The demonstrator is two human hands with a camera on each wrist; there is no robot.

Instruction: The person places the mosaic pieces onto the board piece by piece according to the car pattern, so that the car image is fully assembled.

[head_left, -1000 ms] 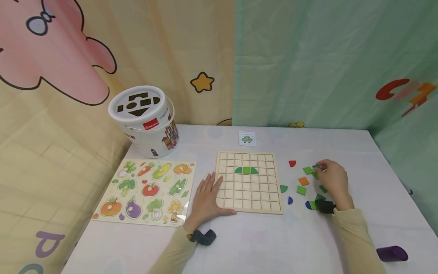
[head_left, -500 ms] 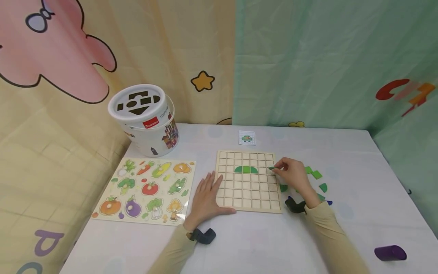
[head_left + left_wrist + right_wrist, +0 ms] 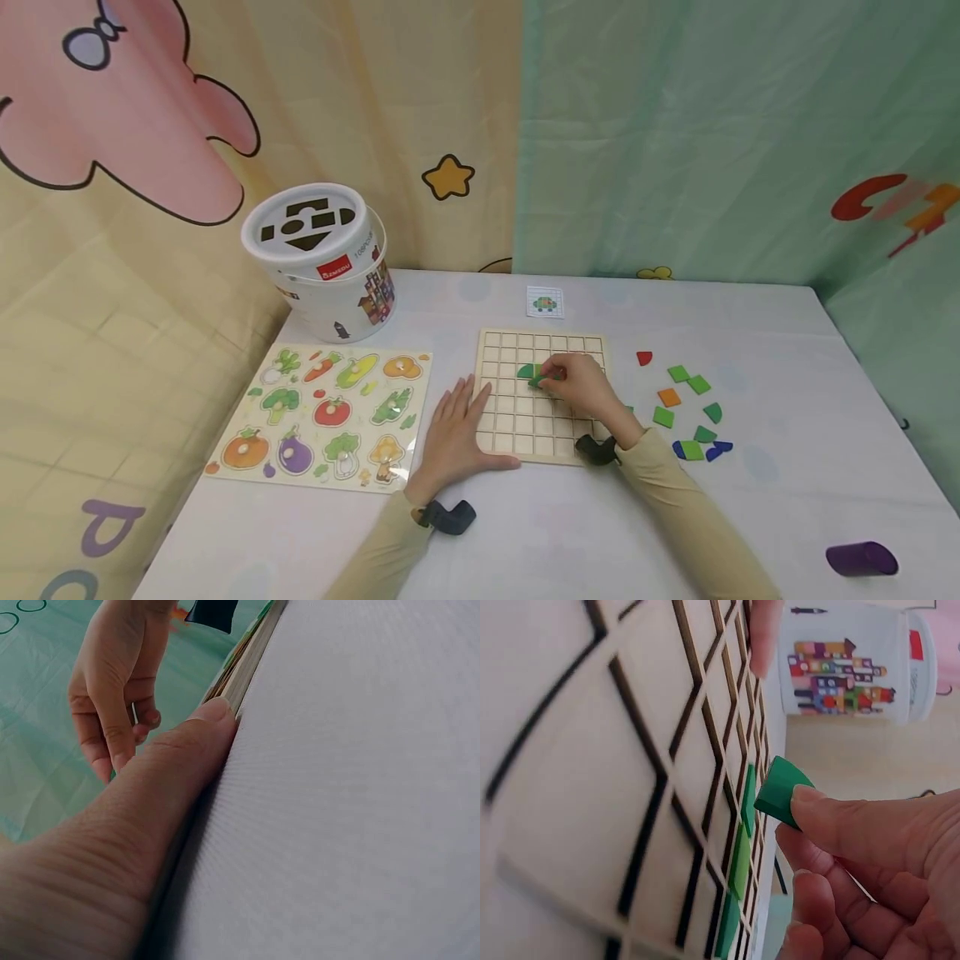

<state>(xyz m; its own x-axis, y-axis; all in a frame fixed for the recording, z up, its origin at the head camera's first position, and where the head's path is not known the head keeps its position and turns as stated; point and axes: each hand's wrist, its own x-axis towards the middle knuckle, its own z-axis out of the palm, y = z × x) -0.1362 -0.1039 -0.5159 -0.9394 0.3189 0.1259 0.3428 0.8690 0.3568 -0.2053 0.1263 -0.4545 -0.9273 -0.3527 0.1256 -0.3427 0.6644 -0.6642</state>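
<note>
Dark-green, curved-edged flat tile (image 3: 777, 790), pinched by the right hand (image 3: 579, 384), hangs above the pale wooden gridded board (image 3: 504, 424); spread left hand (image 3: 454, 433) spans its near-left corner.

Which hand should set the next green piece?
Probably the right hand: it pinches a dark green curved-edged piece over the wooden grid board, while the left hand rests against the board's edge.

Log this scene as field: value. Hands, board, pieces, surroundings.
left hand: at near-left corner of grid board, thumb on near edge
right hand: pinches dark-green piece above board
placed row: one light-green, two dark-green
loose pieces: right of board; red, orange, green, blue
beyond board: picture card
left: vegetable puzzle, lidded bucket
</note>
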